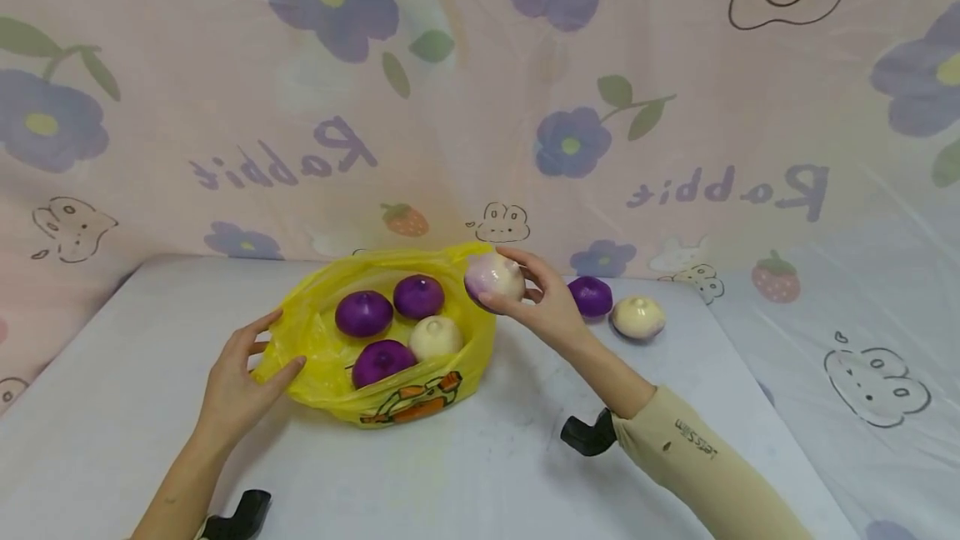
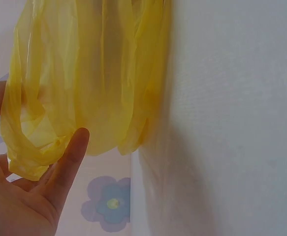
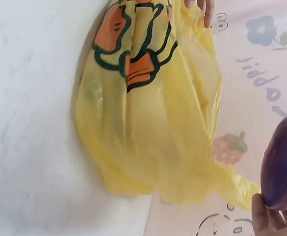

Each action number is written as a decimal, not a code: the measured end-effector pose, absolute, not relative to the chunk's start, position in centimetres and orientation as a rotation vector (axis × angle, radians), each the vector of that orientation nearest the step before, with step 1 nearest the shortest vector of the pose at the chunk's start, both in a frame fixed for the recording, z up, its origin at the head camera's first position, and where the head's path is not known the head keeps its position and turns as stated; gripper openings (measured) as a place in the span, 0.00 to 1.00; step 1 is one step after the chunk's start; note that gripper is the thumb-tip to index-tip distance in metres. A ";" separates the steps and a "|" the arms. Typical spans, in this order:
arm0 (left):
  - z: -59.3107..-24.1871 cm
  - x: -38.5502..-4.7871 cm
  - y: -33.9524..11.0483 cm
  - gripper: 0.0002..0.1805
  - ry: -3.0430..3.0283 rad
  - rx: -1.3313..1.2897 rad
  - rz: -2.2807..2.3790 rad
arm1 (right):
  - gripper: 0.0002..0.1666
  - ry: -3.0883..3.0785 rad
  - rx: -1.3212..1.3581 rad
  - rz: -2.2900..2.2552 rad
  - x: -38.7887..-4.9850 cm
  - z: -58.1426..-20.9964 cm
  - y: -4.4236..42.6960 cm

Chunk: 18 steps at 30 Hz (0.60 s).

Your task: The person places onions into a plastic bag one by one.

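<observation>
A yellow plastic bag (image 1: pixel 315 390) stands with its mouth spread, three purple onions (image 1: pixel 363 313) and one cream onion (image 1: pixel 436 338) inside. At the bag's left edge my left hand (image 1: pixel 238 373) grips the rim between thumb and fingers; the left wrist view shows the thin film of the bag (image 2: pixel 104 98) between them. My right hand (image 1: pixel 551 307) holds a cream-and-purple onion (image 1: pixel 495 280) above the bag's right rim. In the right wrist view the purple underside of that onion (image 3: pixel 281 167) shows over the fingertips (image 3: pixel 273 221).
Behind the right hand, a purple onion (image 1: pixel 591 298) and a cream onion (image 1: pixel 638 319) rest on the white table (image 1: pixel 510 473). A printed cloth (image 1: pixel 465 107) with flowers and rabbits hangs along the table's back. Black curved pieces (image 1: pixel 588 433) sit at both wrists.
</observation>
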State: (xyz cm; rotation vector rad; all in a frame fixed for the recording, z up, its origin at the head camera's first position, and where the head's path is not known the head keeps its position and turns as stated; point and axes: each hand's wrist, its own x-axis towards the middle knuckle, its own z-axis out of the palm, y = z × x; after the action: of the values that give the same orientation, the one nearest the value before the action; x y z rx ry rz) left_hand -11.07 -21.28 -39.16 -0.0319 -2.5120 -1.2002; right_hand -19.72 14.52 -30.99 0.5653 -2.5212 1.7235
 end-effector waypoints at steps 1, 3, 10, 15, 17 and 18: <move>-39.2 -11.0 -21.3 0.38 -2.513 -0.030 -1.203 | 0.37 -2.514 0.574 1.730 -19.7 -31.0 14.2; -39.2 -10.9 -21.3 0.37 -2.517 -0.028 -1.202 | 0.37 -2.500 0.599 1.747 -19.7 -31.0 13.5; -39.1 -11.0 -21.2 0.37 -2.509 -0.040 -1.197 | 0.37 -2.483 0.693 1.751 -20.1 -30.4 11.2; -39.0 -11.0 -21.2 0.37 -2.517 -0.035 -1.191 | 0.36 -2.544 0.692 1.754 -20.5 -30.5 9.6; -38.9 -11.0 -21.2 0.37 -2.515 -0.030 -1.190 | 0.36 -2.587 0.690 1.752 -20.6 -30.6 9.0; -38.9 -11.0 -21.2 0.37 -2.514 -0.029 -1.186 | 0.36 -2.612 0.683 1.749 -20.7 -30.6 8.7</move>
State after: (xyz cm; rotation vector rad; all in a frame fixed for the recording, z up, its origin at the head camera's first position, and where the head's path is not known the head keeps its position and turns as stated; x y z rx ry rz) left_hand -10.99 -21.21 -38.90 -0.0290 -2.5141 -1.1863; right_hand -20.69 8.67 -30.64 0.6831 -2.6116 1.7486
